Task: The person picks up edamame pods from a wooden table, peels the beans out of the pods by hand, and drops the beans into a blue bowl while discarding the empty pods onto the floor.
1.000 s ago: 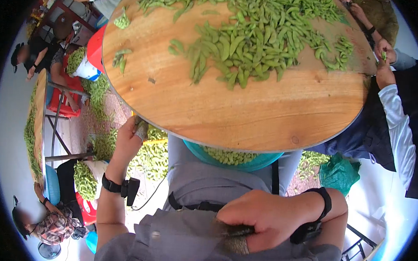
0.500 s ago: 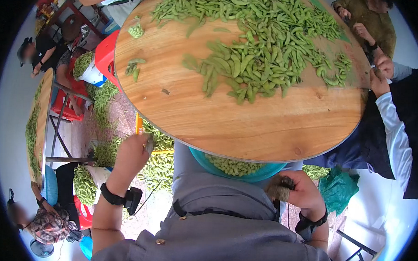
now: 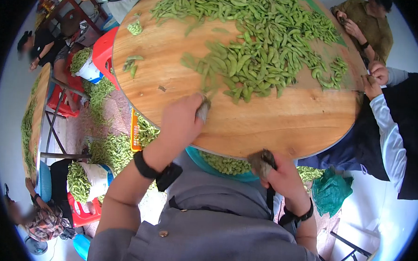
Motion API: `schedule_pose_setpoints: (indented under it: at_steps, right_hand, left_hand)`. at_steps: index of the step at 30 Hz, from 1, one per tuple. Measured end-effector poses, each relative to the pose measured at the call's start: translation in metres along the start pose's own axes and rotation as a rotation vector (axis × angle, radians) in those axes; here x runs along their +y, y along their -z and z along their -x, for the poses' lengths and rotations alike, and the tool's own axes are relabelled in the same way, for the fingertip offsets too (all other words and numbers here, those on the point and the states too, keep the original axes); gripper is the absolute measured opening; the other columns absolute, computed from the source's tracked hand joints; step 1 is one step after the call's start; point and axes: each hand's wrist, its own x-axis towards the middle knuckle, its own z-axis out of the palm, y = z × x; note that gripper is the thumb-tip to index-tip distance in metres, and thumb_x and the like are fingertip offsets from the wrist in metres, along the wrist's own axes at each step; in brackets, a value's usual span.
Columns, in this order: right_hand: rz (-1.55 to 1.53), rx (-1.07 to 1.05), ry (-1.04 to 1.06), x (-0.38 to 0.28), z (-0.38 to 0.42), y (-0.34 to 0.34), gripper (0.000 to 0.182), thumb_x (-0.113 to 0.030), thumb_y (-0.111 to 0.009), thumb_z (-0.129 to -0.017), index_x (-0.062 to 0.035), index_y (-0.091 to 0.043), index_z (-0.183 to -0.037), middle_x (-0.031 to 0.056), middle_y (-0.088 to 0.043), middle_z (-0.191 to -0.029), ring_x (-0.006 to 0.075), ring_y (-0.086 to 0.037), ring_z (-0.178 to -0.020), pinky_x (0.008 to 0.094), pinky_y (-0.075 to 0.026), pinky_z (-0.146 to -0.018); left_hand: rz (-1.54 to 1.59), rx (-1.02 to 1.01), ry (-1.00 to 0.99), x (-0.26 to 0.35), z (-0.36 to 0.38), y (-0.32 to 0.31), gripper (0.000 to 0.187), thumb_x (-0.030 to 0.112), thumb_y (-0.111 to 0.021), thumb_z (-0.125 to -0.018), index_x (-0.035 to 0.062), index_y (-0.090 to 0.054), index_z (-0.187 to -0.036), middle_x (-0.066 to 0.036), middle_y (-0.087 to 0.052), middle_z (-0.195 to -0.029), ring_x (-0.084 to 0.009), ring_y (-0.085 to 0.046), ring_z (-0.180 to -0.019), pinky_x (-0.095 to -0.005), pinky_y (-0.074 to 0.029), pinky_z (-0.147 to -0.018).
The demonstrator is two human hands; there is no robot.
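Note:
My left hand (image 3: 184,120) is over the near left part of the round wooden table (image 3: 265,128), just short of the green soybean pods (image 3: 249,67). A grey-brown covering shows at its fingertips. Its other fingers are curled out of sight beneath the hand, and motion blurs it. My right hand (image 3: 284,178) is closed at the table's near edge, with dark grey-brown coverings on thumb and finger. Anything pinched there is hidden. Just left of it, a teal basin (image 3: 196,159) holding shelled green beans (image 3: 221,164) sits at my lap, partly under the table.
A few pods (image 3: 132,65) and a small clump of beans (image 3: 135,28) lie at the table's left. An orange basket (image 3: 135,132) stands below, among pods on the floor. A green plastic bag (image 3: 332,192) is at right. Other people sit around both tables; one co-worker's hands (image 3: 375,79) are at the right edge.
My left hand has moved from beside the table, up and right, to over the tabletop near the pods. My right hand has risen slightly leftward to the table edge.

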Motion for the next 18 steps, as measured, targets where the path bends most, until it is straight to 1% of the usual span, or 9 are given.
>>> schedule_pose_setpoints:
  at_steps: [2,3,5,8,9,11,12,14,18]
  right_hand:
    - [-0.147,-0.015,-0.034,-0.005,-0.021,-0.007,0.018,-0.019,-0.061,-0.09,-0.0028,-0.058,-0.097,-0.0014,-0.051,-0.064,0.0058,-0.047,-0.053,0.0219,-0.038,-0.049]
    - [-0.257,-0.015,-0.028,-0.007,-0.034,-0.012,0.018,-0.021,-0.061,-0.09,-0.0039,-0.058,-0.093,-0.0022,-0.049,-0.062,0.0059,-0.045,-0.052,0.0219,-0.037,-0.048]
    - [-0.369,-0.013,-0.033,-0.008,-0.051,-0.016,0.018,-0.023,-0.06,-0.091,-0.0049,-0.057,-0.09,-0.003,-0.047,-0.061,0.006,-0.044,-0.05,0.022,-0.035,-0.046]
    - [-0.38,-0.088,0.039,-0.005,-0.058,-0.018,0.016,-0.02,-0.06,-0.091,-0.0045,-0.058,-0.094,-0.0029,-0.049,-0.062,0.0052,-0.044,-0.051,0.0218,-0.035,-0.046]
    - [-0.254,-0.072,0.079,-0.004,-0.056,-0.015,0.015,-0.018,-0.06,-0.09,-0.0035,-0.059,-0.095,-0.0025,-0.05,-0.064,0.0056,-0.045,-0.052,0.022,-0.036,-0.047]
    - [-0.135,-0.05,0.116,-0.002,-0.052,-0.014,0.014,-0.015,-0.059,-0.09,-0.0026,-0.059,-0.097,-0.0022,-0.052,-0.067,0.006,-0.046,-0.053,0.0221,-0.038,-0.048]
    - [-0.103,-0.056,0.167,-0.001,-0.049,-0.014,0.015,-0.012,-0.058,-0.089,-0.0015,-0.058,-0.1,-0.0008,-0.055,-0.071,0.0067,-0.05,-0.055,0.0226,-0.041,-0.049]
    - [-0.073,-0.05,0.221,-0.002,-0.042,-0.011,0.018,-0.009,-0.057,-0.088,-0.0004,-0.058,-0.104,0.0005,-0.057,-0.074,0.0074,-0.053,-0.057,0.023,-0.043,-0.05]
    - [0.04,0.008,0.135,0.001,-0.025,-0.008,0.029,-0.003,-0.051,-0.085,0.0009,-0.051,-0.113,0.0049,-0.061,-0.083,0.0111,-0.061,-0.063,0.0249,-0.049,-0.052]
  left_hand:
    - [0.045,-0.032,-0.156,0.023,0.023,0.009,0.019,0.005,-0.059,-0.069,0.0024,-0.055,-0.087,-0.014,-0.057,-0.074,-0.0343,-0.059,-0.069,-0.0454,-0.046,-0.058]
    - [0.053,-0.052,-0.152,0.031,0.033,0.009,0.019,0.005,-0.059,-0.069,0.0024,-0.055,-0.087,-0.014,-0.057,-0.074,-0.0343,-0.059,-0.069,-0.0454,-0.046,-0.058]
    - [0.038,0.015,-0.344,0.044,0.046,0.007,0.024,0.004,-0.059,-0.066,0.0035,-0.058,-0.09,-0.013,-0.055,-0.073,-0.0337,-0.058,-0.067,-0.0439,-0.046,-0.058]
    - [0.03,-0.052,-0.33,0.045,0.056,0.008,0.025,0.005,-0.061,-0.071,0.0036,-0.06,-0.095,-0.013,-0.056,-0.075,-0.0347,-0.058,-0.068,-0.0404,-0.047,-0.058]
    - [0.028,-0.057,-0.326,0.043,0.055,0.007,0.025,0.005,-0.061,-0.071,0.0036,-0.06,-0.095,-0.013,-0.056,-0.075,-0.0347,-0.058,-0.068,-0.0404,-0.047,-0.058]
    - [0.489,-0.361,-0.122,0.038,0.049,0.004,0.02,0.006,-0.062,-0.079,0.0016,-0.06,-0.098,-0.012,-0.059,-0.078,-0.0279,-0.06,-0.068,-0.0341,-0.047,-0.059]
    - [0.491,-0.367,-0.125,0.038,0.048,0.0,0.02,0.006,-0.062,-0.079,0.0016,-0.06,-0.098,-0.012,-0.059,-0.078,-0.0279,-0.06,-0.068,-0.0341,-0.047,-0.059]
    - [0.886,-0.515,0.181,0.038,0.046,-0.01,0.02,0.011,-0.062,-0.086,0.0004,-0.059,-0.103,-0.007,-0.061,-0.082,-0.0175,-0.058,-0.069,-0.0291,-0.046,-0.062]
    - [1.14,-0.491,0.36,0.039,0.04,-0.016,0.019,0.013,-0.06,-0.09,0.0013,-0.059,-0.105,-0.002,-0.06,-0.082,-0.0086,-0.053,-0.069,-0.0255,-0.044,-0.062]
